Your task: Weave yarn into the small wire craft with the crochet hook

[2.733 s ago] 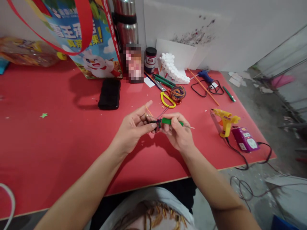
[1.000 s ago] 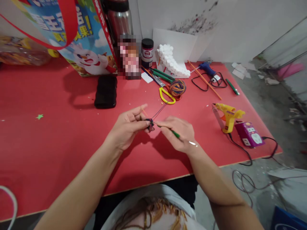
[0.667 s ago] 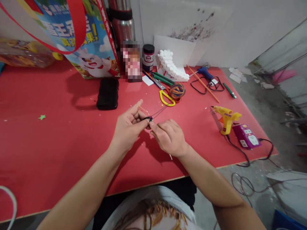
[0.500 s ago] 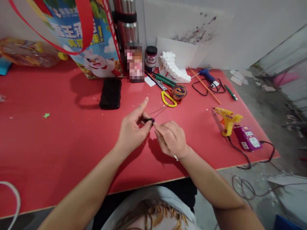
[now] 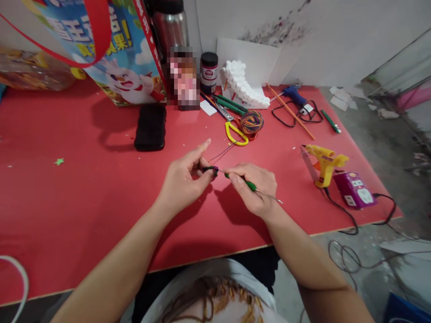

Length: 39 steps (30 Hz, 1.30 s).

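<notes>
Pinched in my left hand [image 5: 185,177] is a small dark piece of crochet work [image 5: 213,170], mostly hidden by the fingers. My right hand [image 5: 254,188] is closed around a crochet hook [image 5: 250,185] with a green handle and metal ends. The hook's front tip meets the crochet work, while its other end sticks out past my palm to the right. A thin strand of yarn [image 5: 225,151] runs from my left fingers up to a multicoloured ball of yarn [image 5: 252,122]. Scissors with yellow handles [image 5: 236,133] lie beside the ball.
A black phone-like case [image 5: 150,128] lies left of my hands, before a printed bag [image 5: 124,67]. A yellow glue gun [image 5: 324,163] and purple power box [image 5: 355,190] stand at right with cords. A white model [image 5: 240,83] and dark jar [image 5: 209,74] are at the back.
My right hand has shifted right and turned, so the hook's green handle now shows. The left hand keeps its pinch on the crochet work. The whole view has shifted slightly.
</notes>
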Each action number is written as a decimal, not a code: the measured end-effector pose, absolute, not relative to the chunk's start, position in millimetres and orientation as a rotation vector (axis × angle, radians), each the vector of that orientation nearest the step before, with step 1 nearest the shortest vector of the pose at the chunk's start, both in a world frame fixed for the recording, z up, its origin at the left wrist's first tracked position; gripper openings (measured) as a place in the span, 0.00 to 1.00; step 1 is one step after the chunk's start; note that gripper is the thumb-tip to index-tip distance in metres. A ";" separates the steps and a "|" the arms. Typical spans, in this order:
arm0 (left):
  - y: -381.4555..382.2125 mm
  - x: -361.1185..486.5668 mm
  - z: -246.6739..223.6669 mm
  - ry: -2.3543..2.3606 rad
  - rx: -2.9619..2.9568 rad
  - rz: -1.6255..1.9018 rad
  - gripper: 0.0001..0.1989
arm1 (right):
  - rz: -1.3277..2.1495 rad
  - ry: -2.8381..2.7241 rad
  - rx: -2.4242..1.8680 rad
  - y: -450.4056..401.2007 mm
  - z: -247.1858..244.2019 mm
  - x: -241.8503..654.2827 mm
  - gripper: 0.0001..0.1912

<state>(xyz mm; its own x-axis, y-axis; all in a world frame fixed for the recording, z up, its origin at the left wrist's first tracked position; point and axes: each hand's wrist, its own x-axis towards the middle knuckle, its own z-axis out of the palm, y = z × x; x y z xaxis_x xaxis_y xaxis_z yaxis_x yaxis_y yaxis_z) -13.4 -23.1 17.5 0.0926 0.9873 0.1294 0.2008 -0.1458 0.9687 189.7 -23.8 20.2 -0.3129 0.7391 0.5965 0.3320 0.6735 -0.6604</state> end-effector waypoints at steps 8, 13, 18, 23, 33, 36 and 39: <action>-24.8 -18.4 12.9 1.381 1.670 1.073 0.35 | 0.548 -1.922 -0.845 -24.6 19.5 188.7 0.09; -23.0 -21.8 13.3 1.350 1.719 1.048 0.35 | 0.607 -1.893 -0.880 -23.4 19.5 189.5 0.09; -22.5 -23.7 16.4 1.295 1.759 1.049 0.34 | 0.813 -1.781 -0.929 -21.0 20.8 194.7 0.10; -22.6 -24.8 22.0 1.194 1.801 1.040 0.34 | 1.031 -1.667 -0.922 -15.4 25.1 201.0 0.10; -23.9 -23.7 34.5 0.944 1.433 1.080 0.31 | 1.479 -1.220 -0.824 -3.4 16.7 208.8 0.08; -24.3 -22.7 36.2 0.879 1.283 1.071 0.30 | 1.553 -1.151 -0.750 -1.2 16.7 206.8 0.09; -25.6 -17.3 34.4 0.857 1.162 1.045 0.27 | 1.650 -1.152 -0.705 -2.5 16.3 203.2 0.11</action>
